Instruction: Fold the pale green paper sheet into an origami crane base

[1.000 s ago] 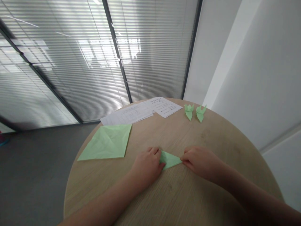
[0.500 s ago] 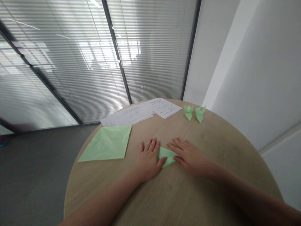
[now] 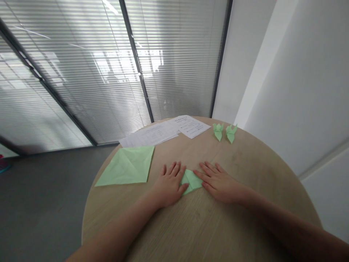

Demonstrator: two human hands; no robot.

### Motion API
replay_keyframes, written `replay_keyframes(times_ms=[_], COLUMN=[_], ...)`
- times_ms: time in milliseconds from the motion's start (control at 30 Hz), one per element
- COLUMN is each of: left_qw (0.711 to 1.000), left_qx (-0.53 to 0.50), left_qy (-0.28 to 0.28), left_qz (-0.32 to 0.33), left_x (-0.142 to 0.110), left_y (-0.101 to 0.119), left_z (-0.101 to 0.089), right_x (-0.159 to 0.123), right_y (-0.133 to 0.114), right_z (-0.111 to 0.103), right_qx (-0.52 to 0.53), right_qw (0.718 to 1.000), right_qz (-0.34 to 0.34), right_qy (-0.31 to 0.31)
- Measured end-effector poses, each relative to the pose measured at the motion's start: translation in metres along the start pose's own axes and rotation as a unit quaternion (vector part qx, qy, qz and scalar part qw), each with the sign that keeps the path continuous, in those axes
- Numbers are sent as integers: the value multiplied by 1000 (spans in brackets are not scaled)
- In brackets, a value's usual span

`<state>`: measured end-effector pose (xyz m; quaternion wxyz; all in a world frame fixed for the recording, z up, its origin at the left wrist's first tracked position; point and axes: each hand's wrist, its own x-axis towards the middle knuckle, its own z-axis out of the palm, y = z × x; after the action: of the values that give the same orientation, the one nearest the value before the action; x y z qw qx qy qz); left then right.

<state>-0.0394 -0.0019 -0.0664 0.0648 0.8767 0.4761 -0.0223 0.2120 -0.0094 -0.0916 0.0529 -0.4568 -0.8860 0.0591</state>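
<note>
On my feed, the small folded pale-green paper [image 3: 193, 179] lies between the left hand [image 3: 167, 188] and the right hand [image 3: 221, 185], touched by both; I cannot judge its long axis with its ends covered. Fingers lie spread, gripping nothing. Beneath is the round-edged light-wood table [image 3: 188, 233]; farther left, a larger pale-green paper sheet [image 3: 127, 166]; beyond, white printed pages [image 3: 156, 133], then grey slatted blinds [image 3: 180, 87].

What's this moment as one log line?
left hand: spread, touching folded green paper | right hand: spread, touching its right end | far right: two green origami figures | left: larger green sheet | back: printed sheets
</note>
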Motion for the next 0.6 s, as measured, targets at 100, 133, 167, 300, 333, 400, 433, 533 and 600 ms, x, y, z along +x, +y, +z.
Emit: replay_keyframes(times_ms=[100,133,167,300,333,400,433,533,600], left_qw=[1000,1000,1000,999,997,995,993,988,986], left_qx=[2,0,-3,-34,-45,-68,-80,-107,-111], left_qy=[5,8,11,42,54,79,89,91,72], left_qz=[2,3,4,-8,-12,-6,7,67,102], left_x=[0,0,0,3,3,2,1,-4,-7], left_y=[1,1,1,-2,-4,-6,-7,-6,-2], left_z=[0,0,0,-3,-5,-13,-17,-28,-31], right_x=[1,1,2,5,5,4,4,1,0], right_y=[-1,-1,-1,8,12,20,25,36,39], right_z=[-2,-3,-5,-17,-19,-24,-25,-27,-29], right_qx=[10,16,27,97,112,139,150,174,182], right_qw=[1000,1000,1000,994,991,986,984,981,980], right_qz=[4,4,6,47,53,45,36,-2,-42], right_qy=[-6,-10,-12,27,47,80,87,84,74])
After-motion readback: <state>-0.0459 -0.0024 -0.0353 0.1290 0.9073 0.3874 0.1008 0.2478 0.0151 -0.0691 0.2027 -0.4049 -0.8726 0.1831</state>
